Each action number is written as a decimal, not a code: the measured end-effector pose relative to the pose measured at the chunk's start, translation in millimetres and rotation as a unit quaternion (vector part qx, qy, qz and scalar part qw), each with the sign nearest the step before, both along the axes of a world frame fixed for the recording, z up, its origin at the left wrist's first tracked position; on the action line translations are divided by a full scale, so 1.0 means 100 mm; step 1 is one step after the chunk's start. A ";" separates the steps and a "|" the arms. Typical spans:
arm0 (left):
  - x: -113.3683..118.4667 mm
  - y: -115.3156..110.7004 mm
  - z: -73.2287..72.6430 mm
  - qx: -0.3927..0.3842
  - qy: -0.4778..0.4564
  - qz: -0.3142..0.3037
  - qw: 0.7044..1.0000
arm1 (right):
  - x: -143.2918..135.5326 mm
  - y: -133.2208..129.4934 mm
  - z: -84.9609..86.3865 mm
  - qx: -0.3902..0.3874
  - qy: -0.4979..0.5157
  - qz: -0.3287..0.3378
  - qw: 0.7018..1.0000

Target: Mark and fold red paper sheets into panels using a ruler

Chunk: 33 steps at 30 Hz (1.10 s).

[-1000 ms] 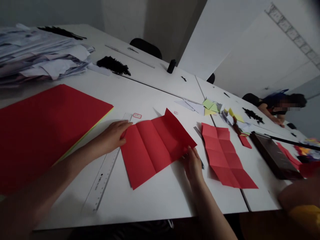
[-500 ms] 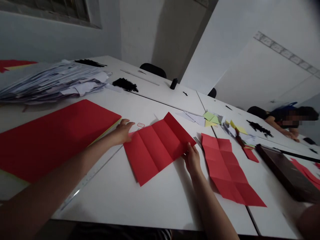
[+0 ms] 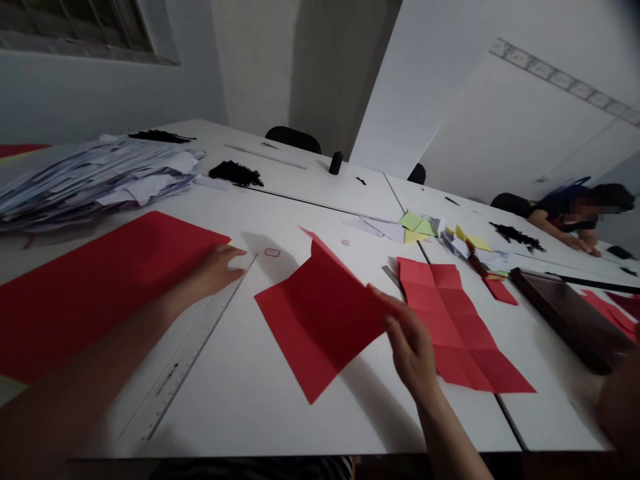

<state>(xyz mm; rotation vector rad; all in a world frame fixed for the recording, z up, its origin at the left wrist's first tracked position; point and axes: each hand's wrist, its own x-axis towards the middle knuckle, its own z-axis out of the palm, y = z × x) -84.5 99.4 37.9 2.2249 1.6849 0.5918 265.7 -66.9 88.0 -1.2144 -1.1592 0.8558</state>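
Observation:
A folded sheet of red paper (image 3: 325, 313) tilts up off the white table, one flap standing up along a crease. My right hand (image 3: 413, 340) pinches its right edge. To the left, my left hand (image 3: 217, 270) hovers by the corner of a large stack of red paper (image 3: 110, 287), its thumb and fingers apart with nothing between them. A clear ruler (image 3: 193, 353) lies on the table below and right of that hand. Right of my right hand rests another red sheet (image 3: 457, 327), flat and creased into a grid.
A heap of white papers (image 3: 105, 177) stands at the back left. Green and yellow paper scraps (image 3: 417, 225) and a dark brown box (image 3: 565, 317) lie to the right. A black cylinder (image 3: 336, 163) stands far back. Another person (image 3: 565, 217) leans over the table at far right.
My left hand has let go of the red sheet and moved left. My right hand has lifted the sheet's right side and a flap now stands up. The ruler is more exposed.

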 end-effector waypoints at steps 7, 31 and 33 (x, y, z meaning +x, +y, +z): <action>0.24 0.02 0.74 0.036 -0.080 0.038 0.995 | -0.40 -0.47 -0.12 0.133 -0.383 0.269 0.874; 1.22 -0.58 0.36 -0.120 0.124 -0.350 0.921 | -0.30 0.08 -0.43 -0.091 -0.366 0.143 0.915; 1.21 -0.58 0.34 -0.113 0.128 -0.349 0.921 | -0.41 0.13 -0.49 -0.108 -0.423 0.145 0.888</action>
